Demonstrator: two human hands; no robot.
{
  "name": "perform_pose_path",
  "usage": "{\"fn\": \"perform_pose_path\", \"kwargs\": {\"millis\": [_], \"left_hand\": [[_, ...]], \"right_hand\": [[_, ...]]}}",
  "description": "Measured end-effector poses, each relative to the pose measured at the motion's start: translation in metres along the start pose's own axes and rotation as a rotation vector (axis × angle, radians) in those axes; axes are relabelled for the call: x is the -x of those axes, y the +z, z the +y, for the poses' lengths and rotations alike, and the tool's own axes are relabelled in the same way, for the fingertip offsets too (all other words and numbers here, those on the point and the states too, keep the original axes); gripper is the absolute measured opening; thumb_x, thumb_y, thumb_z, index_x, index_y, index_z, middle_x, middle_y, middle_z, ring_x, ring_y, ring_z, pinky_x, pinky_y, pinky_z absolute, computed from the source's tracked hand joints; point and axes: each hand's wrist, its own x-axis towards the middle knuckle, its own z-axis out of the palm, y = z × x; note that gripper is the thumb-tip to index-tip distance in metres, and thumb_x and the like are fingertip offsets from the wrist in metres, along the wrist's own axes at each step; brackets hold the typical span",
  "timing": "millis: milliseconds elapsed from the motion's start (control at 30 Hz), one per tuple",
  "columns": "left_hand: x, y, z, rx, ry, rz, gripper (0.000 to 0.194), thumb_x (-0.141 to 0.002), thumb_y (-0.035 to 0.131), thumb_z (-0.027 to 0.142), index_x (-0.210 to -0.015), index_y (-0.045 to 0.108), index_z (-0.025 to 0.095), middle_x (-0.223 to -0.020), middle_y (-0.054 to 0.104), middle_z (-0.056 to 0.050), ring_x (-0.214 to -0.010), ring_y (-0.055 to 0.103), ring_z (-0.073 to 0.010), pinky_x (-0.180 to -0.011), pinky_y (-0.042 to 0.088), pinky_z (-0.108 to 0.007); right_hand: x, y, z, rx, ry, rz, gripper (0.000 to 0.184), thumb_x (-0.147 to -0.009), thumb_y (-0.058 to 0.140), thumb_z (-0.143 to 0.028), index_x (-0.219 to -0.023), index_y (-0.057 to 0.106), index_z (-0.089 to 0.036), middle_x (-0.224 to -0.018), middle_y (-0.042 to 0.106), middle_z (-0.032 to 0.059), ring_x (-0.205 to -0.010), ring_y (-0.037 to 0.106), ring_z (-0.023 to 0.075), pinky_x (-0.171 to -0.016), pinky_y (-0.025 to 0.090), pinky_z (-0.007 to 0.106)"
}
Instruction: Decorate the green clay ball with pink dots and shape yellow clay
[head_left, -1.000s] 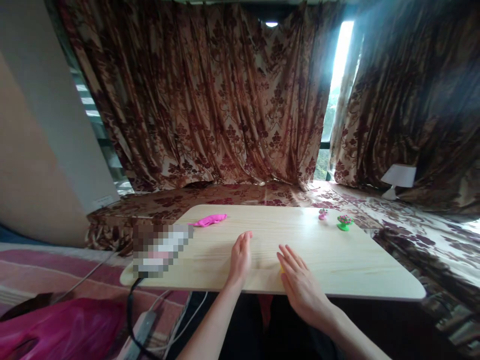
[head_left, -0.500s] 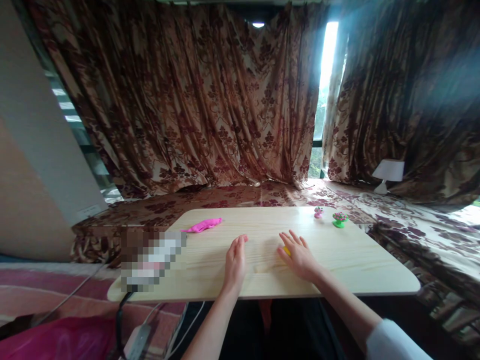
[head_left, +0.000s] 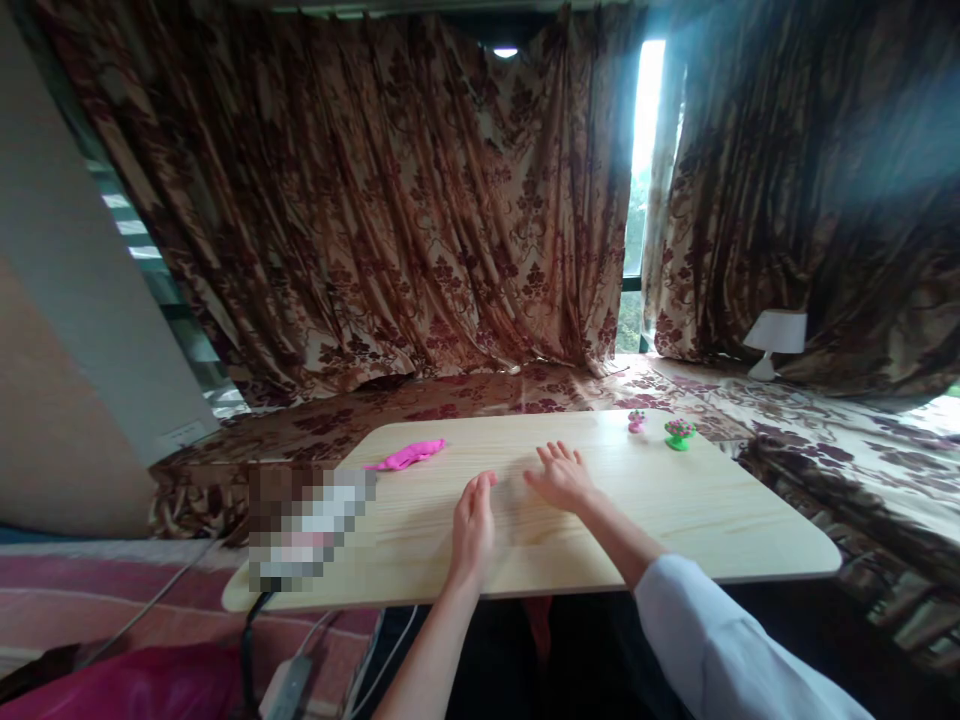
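My right hand (head_left: 561, 480) lies palm down over the middle of the pale wooden table, its fingers stretched out and spread. Anything beneath that palm is hidden; the yellow piece glimpsed there earlier does not show now. To its left, my left hand (head_left: 472, 522) stands on its edge at the tabletop, thumb side up, fingers extended together and slightly bent. No object shows in it. The two hands are a short gap apart. Towards the far left lies a long pink soft-looking piece (head_left: 411, 455) with a thin tail-like end.
Two small dotted mushroom-like figures, one pink (head_left: 636, 421) and one green (head_left: 680, 434), stand at the table's (head_left: 720, 535) far right. A blurred-out object (head_left: 311, 530) with a black cable occupies the left edge. Beyond are a white lamp (head_left: 776, 335) and patterned curtains (head_left: 465, 200).
My right hand has slid forward and left, nearer my left hand, and the yellow piece at its thumb has gone from sight. My left hand has hardly moved.
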Motion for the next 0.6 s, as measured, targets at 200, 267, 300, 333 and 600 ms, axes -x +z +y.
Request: {"fn": "perform_pose_path", "kwargs": {"millis": [200,267,300,333,600], "left_hand": [[0.004,0.000,0.006,-0.003,-0.024,-0.007,0.035,-0.084,0.041,0.046,-0.094,0.061,0.020,-0.104,0.063,-0.005,-0.105,0.053,-0.0193,-0.095,0.034,-0.032],[0.005,0.000,0.008,-0.021,-0.024,-0.005,0.034,-0.084,0.041,0.046,-0.092,0.062,0.020,-0.103,0.064,-0.005,-0.104,0.053,-0.0194,-0.094,0.035,-0.032],[0.005,0.001,0.009,-0.032,-0.023,-0.004,0.034,-0.084,0.041,0.046,-0.092,0.062,0.020,-0.103,0.064,-0.005,-0.104,0.053,-0.0195,-0.094,0.035,-0.032],[0.005,0.001,0.010,-0.041,-0.022,-0.003,0.034,-0.084,0.040,0.046,-0.091,0.062,0.020,-0.102,0.063,-0.005,-0.104,0.053,-0.0196,-0.094,0.035,-0.032],[0.002,0.002,0.009,-0.040,-0.014,-0.027,0.035,-0.084,0.040,0.045,-0.091,0.061,0.019,-0.101,0.064,-0.006,-0.103,0.054,-0.0196,-0.094,0.035,-0.031]], "right_hand": [[0.049,0.001,0.033,0.025,-0.149,0.002,0.051,-0.089,0.030,-0.039,-0.135,0.034,-0.018,-0.142,0.031,0.0063,-0.133,0.016,0.0200,-0.106,0.012,0.040],[0.067,0.005,0.032,0.028,-0.236,0.048,0.050,-0.090,0.028,-0.034,-0.137,0.030,-0.017,-0.142,0.030,0.0056,-0.133,0.016,0.0177,-0.107,0.010,0.038],[0.072,0.007,0.029,0.031,-0.252,0.060,0.050,-0.090,0.028,-0.032,-0.136,0.030,-0.016,-0.142,0.031,0.0065,-0.133,0.017,0.0177,-0.107,0.011,0.037],[0.073,0.010,0.024,0.035,-0.250,0.062,0.049,-0.089,0.029,-0.032,-0.135,0.033,-0.015,-0.141,0.032,0.0076,-0.132,0.019,0.0181,-0.107,0.011,0.037],[0.017,0.019,-0.012,0.033,-0.060,0.160,0.045,-0.081,0.046,-0.042,-0.116,0.054,-0.015,-0.132,0.044,0.0156,-0.126,0.029,0.0293,-0.100,0.020,0.047]]}}
